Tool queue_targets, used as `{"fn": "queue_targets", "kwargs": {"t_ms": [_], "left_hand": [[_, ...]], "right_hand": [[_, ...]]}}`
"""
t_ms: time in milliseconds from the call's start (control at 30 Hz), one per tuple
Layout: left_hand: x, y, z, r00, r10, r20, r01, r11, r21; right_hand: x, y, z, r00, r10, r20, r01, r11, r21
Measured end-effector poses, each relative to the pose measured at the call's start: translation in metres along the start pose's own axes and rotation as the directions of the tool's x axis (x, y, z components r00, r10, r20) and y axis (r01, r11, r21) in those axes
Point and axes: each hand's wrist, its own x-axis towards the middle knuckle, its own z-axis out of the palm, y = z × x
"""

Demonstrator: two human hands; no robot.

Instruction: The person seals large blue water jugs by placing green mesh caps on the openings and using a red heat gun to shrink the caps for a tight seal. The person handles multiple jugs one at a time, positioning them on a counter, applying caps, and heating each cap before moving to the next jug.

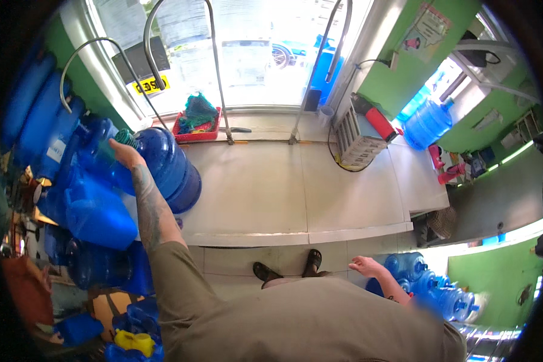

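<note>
My left arm reaches out to the far left, and my left hand (127,154) is closed at a small green ribbed thing (125,138); most of its fingers are hidden. Right beside this hand stands a large round blue water jug (157,148) on the pale tiled counter (253,187). Another blue jug (96,142) lies just left of the hand. Near my right side, my right hand (368,265) hangs in the air with loosely bent fingers and nothing in it. Below and beyond it are several clear blue water jugs (407,265).
Blue containers (99,211) pile up on the left. Curved metal pipes (217,72) rise from the counter's far edge, near a red basket (199,130) with green netting. A grey crate-like box (359,142) and a blue jug (428,123) stand at the right.
</note>
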Motion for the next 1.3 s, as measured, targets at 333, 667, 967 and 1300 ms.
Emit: {"fn": "queue_targets", "kwargs": {"t_ms": [333,667,967,1300], "left_hand": [[-0.028,0.011,-0.041,0.392,-0.002,0.920,0.306,0.943,-0.129],[-0.214,0.028,0.031,-0.131,0.183,0.974,0.091,0.981,-0.173],[-0.272,-0.013,-0.113,0.759,-0.028,0.651,-0.041,0.995,0.091],[-0.337,-0.103,-0.173,0.363,-0.247,0.898,-0.195,0.922,0.333]], "right_hand": [[0.039,-0.063,-0.008,0.989,-0.144,0.032,0.143,0.989,0.044],[0.087,-0.285,-0.144,0.448,-0.854,-0.265,0.885,0.466,-0.003],[0.111,-0.481,-0.164,0.154,-0.988,0.032,0.850,0.149,0.505],[0.093,-0.443,-0.126,0.388,-0.836,-0.388,0.831,0.136,0.539]]}}
